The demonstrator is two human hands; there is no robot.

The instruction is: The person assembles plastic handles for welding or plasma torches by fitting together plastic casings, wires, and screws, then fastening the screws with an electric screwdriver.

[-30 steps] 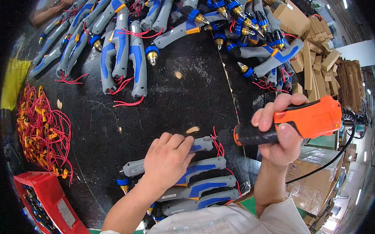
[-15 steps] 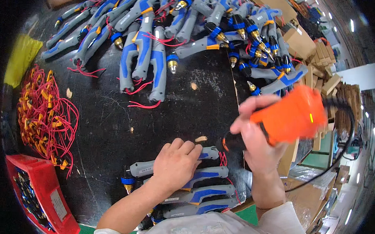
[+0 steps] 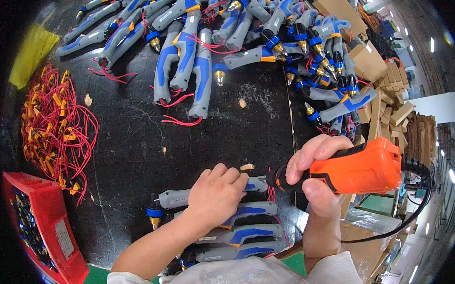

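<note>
Head view shows the left hand (image 3: 215, 196), fingers curled over a long grey-and-blue plastic tool handle (image 3: 174, 199) on the black worktop (image 3: 137, 139); the right hand (image 3: 321, 160) has its fingers wrapped around an orange-and-black power screwdriver (image 3: 362, 170), its nose at the handle's end, just right of the left fingers. A slack left grip could let the handle roll and the nose slip; thin red wires (image 3: 271, 193) between both hands' fingers could snag if the nose drifts.

1 yellow sheet (image 3: 34, 57) lies left, cardboard boxes (image 3: 369, 65) right.
</note>
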